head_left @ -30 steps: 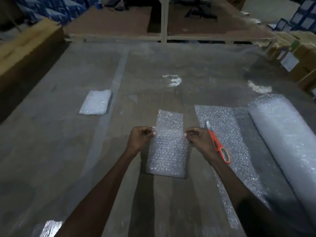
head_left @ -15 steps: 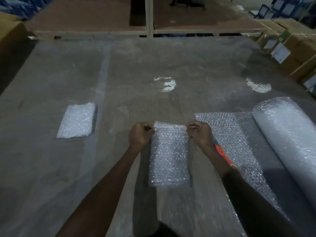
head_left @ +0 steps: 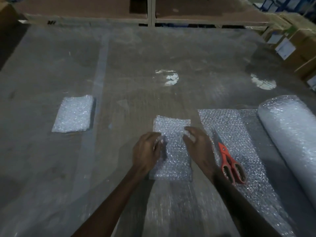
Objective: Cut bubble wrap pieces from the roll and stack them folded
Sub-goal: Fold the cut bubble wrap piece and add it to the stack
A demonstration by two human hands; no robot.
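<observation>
Both top corners of the folded bubble wrap piece [head_left: 172,151] have been released since the earlier frames, where they were pinched; the piece is now laid flat on the plastic-covered table [head_left: 153,57], folded double.

Left hand [head_left: 147,151] is seen at the piece's left edge, palm down, fingers loosely bent over the edge. Contact with the wrap appears light; a firm grip is not shown. Right hand [head_left: 196,142] is held over the piece's upper right part, fingers spread and relaxed, nothing held. Whether its fingertips touch the wrap cannot be told.

Positions relative to the folded piece:
- Orange-handled scissors [head_left: 227,159] are laid just to the right, blades closed and pointed away from the person, resting on the unrolled sheet [head_left: 227,124].
- Unrolled sheet is spread flat to the right, near but apart from the piece, and runs into the bubble wrap roll [head_left: 290,142].
- Roll is lying on its side further right, beyond the scissors.
- Stack of folded pieces [head_left: 74,114] is placed well to the left and slightly further from the person.
- Cardboard boxes [head_left: 299,43] are stacked far to the upper right, past the table edge.
- Shelf frame [head_left: 151,12] is seen at the far side of the table.

Two light reflections are visible on the table surface beyond the piece.
</observation>
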